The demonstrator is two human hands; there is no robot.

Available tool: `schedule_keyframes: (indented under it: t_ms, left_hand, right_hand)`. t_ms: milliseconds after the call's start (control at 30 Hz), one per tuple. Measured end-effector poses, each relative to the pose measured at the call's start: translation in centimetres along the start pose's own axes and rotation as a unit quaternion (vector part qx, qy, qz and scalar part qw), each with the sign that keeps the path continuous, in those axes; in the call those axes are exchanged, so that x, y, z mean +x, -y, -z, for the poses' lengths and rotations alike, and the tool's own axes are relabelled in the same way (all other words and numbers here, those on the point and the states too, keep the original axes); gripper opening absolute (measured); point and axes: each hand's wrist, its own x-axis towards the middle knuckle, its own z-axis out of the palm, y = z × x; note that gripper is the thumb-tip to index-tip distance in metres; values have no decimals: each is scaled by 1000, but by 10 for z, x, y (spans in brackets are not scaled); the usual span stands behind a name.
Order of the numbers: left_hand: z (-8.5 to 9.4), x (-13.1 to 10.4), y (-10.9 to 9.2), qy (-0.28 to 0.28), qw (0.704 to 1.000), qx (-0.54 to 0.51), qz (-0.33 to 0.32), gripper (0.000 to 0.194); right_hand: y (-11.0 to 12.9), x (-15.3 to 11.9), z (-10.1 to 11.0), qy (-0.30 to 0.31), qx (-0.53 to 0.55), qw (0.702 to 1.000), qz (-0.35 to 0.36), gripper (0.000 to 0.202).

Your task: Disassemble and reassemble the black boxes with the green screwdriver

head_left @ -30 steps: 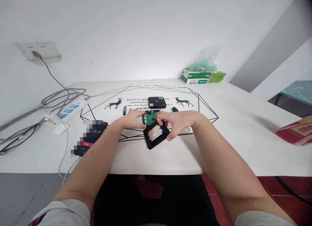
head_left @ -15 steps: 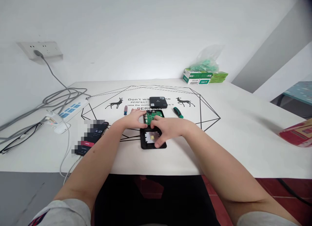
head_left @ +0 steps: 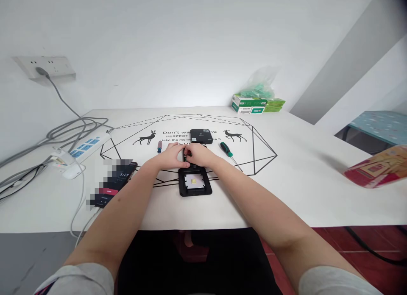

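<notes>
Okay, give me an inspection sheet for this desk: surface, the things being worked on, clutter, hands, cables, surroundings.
Surface: white table printed with black lines, deer and lettering.
Job's things: open black case half lying flat with a pale pad inside; a dark part under the fingers, mostly hidden; closed black box behind.
Clutter: green screwdriver, small red-handled screwdriver, phone, green boxes, red packet.
Hands: left hand and right hand together on the dark part.
Cables: power strip with grey cables to the wall socket.
Surroundings: white wall, red floor.
</notes>
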Motion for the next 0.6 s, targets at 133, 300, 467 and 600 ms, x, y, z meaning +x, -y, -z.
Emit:
schedule_keyframes:
  t_ms: [133,300,467,600]
  left_hand:
    - [0,-1,-2,0,1000,-4,14,86]
    - [0,-3,-4,4,1000,-10,13,89]
    - [-1,-3,-1,5,1000,-5,7,88]
    - [-4,0,2,-2,1000,-9,0,95]
  right_hand:
    - [0,5,2,11,6,1000,-17,7]
    - [-2,6,4,5,33,999,-17,5]
    - [-9,3,12,13,95,995,-5,4]
    - [-19,0,15,19,148,989,2,3]
